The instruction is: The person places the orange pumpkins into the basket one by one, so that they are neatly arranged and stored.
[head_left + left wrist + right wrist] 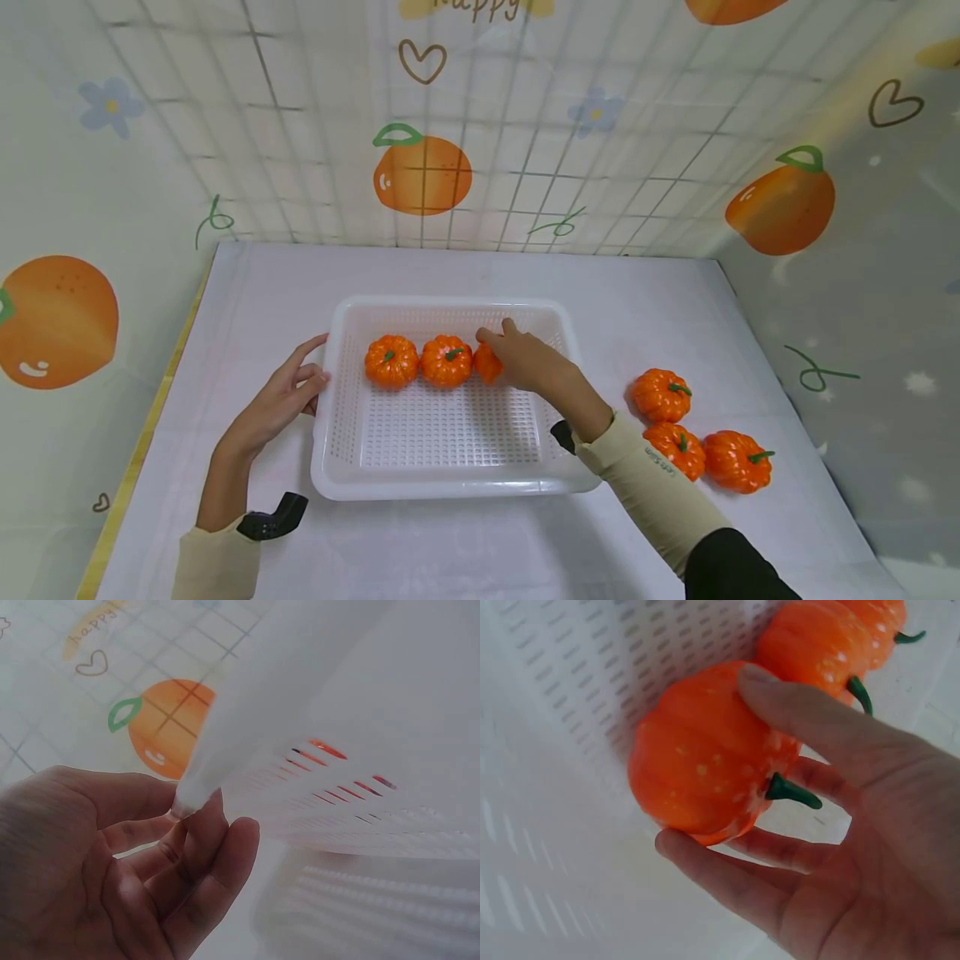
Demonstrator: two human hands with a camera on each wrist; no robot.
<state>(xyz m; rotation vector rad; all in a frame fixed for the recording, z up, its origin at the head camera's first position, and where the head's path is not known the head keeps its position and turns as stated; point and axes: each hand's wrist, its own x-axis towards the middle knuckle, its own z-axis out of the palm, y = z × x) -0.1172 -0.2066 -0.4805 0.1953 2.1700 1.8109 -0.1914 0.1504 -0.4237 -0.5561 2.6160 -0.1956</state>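
A white perforated plastic basket [450,483] lies on the table, with two small orange pumpkins, a left one [392,362] and a middle one [447,362], side by side in it. My right hand [534,360] reaches in over the right part and grips a third pumpkin [705,754], thumb on one side and fingers around the other, its green stem facing the palm. That pumpkin is right beside the middle one. At the basket's left rim, my left hand [281,396] pinches the edge [196,799] between thumb and fingers.
Right of the basket, three more pumpkins sit on the white tablecloth: an upper one [662,395], one partly behind the right sleeve [678,450], and a right one [738,462]. A printed curtain [510,192] hangs behind the table.
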